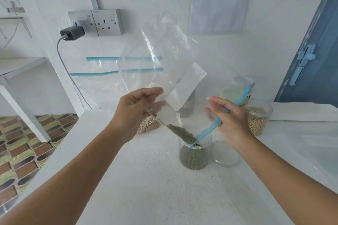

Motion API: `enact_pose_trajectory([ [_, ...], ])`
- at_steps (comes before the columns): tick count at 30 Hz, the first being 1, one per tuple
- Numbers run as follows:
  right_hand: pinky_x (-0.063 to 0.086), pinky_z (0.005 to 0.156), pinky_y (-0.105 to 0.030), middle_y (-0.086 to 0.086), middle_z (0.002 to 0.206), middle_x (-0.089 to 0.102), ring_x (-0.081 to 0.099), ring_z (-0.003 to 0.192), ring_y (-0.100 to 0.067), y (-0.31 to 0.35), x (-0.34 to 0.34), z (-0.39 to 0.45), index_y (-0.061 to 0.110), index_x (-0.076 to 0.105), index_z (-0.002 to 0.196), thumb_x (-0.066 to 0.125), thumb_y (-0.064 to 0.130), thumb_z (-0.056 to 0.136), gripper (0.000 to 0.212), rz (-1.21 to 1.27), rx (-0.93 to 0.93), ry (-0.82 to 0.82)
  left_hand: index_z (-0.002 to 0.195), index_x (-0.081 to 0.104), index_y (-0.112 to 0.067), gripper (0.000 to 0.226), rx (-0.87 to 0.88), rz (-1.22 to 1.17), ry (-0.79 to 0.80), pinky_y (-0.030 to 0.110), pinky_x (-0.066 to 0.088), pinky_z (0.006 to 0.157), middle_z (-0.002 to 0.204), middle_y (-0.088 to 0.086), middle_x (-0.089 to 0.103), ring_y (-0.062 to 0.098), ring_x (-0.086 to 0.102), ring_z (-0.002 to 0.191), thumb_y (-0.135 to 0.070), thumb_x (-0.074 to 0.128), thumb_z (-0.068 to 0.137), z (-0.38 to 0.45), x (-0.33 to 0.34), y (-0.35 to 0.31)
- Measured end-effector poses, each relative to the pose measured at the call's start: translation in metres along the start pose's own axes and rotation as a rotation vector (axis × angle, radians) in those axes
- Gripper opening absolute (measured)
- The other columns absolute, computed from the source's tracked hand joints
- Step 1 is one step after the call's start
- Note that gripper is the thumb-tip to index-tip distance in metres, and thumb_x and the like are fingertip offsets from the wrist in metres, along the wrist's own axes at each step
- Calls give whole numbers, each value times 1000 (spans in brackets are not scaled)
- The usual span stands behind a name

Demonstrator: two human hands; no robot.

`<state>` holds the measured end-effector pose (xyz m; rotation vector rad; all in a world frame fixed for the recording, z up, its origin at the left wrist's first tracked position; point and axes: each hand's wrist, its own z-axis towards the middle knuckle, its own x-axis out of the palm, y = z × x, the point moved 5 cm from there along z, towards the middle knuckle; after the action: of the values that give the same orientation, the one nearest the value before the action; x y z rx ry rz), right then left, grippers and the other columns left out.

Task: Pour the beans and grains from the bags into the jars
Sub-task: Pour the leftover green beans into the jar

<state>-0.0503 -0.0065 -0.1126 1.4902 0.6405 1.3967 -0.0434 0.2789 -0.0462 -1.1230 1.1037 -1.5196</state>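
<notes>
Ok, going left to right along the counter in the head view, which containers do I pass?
Bag of pale beans → open jar of green beans → loose clear lid → jar of pale beans.

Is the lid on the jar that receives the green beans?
No: the jar stands open under the bag, and a clear lid lies on the counter beside it.

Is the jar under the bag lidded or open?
Open: green beans slide from the tipped zip bag into the jar; a clear lid lies beside it.
</notes>
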Motion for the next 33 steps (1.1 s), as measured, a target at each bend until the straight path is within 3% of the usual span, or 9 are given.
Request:
enact_pose_trajectory([
  [6, 60, 85, -28, -10, 128, 70, 76, 102, -28, -6, -6, -2, 8, 76, 111, 71, -3, 91, 24, 21, 7, -13, 118, 73, -2, 23, 12, 50, 27, 50, 55, 105, 124, 9, 75, 34, 73, 113, 1, 63, 98, 4, 9, -1],
  [11, 60, 86, -28, -17, 134, 66, 70, 116, -36, -4, -8, -1, 9, 79, 104, 71, -4, 91, 21, 50, -2, -32, 124, 72, -8, 44, -5, 75, 132, 40, 57, 97, 132, 2, 72, 56, 60, 119, -6, 76, 80, 4, 13, -1],
  [14, 60, 88, -29, -15, 129, 68, 66, 122, -37, -1, -7, 0, 5, 77, 105, 70, -5, 92, 19, 61, -13, -23, 119, 72, -6, 33, 28, 83, 87, 39, 59, 100, 128, 1, 74, 41, 69, 118, 5, 70, 88, 6, 8, -5],
  [18, 60, 89, -29, -15, 128, 68, 68, 119, -37, 1, -6, 0, 9, 81, 99, 69, -6, 92, 20, 53, -37, -16, 123, 72, -12, 37, 13, 128, 110, 45, 57, 101, 134, -5, 71, 26, 69, 123, 3, 69, 89, 4, 7, -4],
  [21, 60, 89, -29, -16, 130, 66, 70, 114, -37, 2, -7, 0, 12, 82, 97, 69, -6, 92, 22, 52, -31, -15, 128, 69, -7, 41, -3, 142, 153, 42, 60, 97, 138, -4, 69, 29, 71, 119, 17, 55, 97, 3, 9, -5],
  [25, 60, 89, -30, -16, 129, 67, 70, 114, -36, 3, -6, -1, 12, 82, 96, 70, -5, 92, 22, 55, -29, -5, 131, 69, -11, 37, 10, 149, 123, 46, 54, 104, 136, -3, 70, 27, 70, 121, 6, 60, 99, 4, 8, -10],
  [29, 60, 91, -33, -12, 125, 69, 76, 100, -25, 7, -4, -4, 7, 79, 103, 69, -6, 92, 20, 43, -33, -5, 130, 68, -3, 36, -15, 85, 86, 45, 58, 102, 135, 2, 70, 32, 70, 119, 11, 49, 103, 5, 4, -9],
  [33, 60, 90, -32, -9, 119, 71, 75, 102, -27, 8, -2, -6, 10, 81, 101, 71, -4, 91, 20, 45, -33, -5, 129, 68, -4, 36, 24, 111, 97, 44, 58, 101, 133, 4, 72, 32, 72, 116, 10, 59, 97, 4, 7, -13],
])
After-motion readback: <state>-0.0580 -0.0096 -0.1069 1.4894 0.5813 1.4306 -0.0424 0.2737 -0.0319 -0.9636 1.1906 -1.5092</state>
